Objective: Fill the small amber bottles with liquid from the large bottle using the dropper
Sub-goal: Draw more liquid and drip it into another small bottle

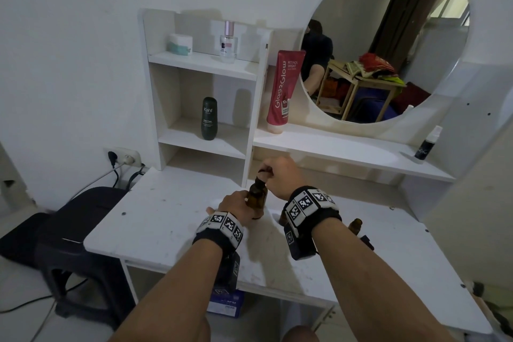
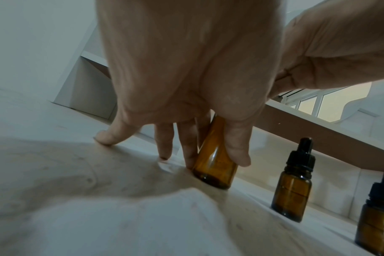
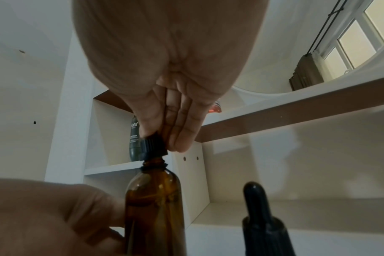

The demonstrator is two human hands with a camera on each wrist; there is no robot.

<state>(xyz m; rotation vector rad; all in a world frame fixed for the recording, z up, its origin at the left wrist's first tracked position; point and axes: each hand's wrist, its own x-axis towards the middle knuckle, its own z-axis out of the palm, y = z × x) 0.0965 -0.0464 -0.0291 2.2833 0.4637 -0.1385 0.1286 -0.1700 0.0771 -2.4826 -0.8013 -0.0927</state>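
On the white vanity top stands the large amber bottle, upright. My left hand grips its body, thumb on one side and fingers on the other; the wrist view shows the same bottle held near its base. My right hand pinches the black dropper cap, which sits tilted just above the open bottle neck. Two small amber bottles with black dropper tops stand to the right. In the head view one small bottle shows past my right wrist.
A white shelf unit behind holds a dark Kahf bottle, a perfume bottle and a jar. A pink tube and a small spray bottle stand under the round mirror. A dark stool is at left.
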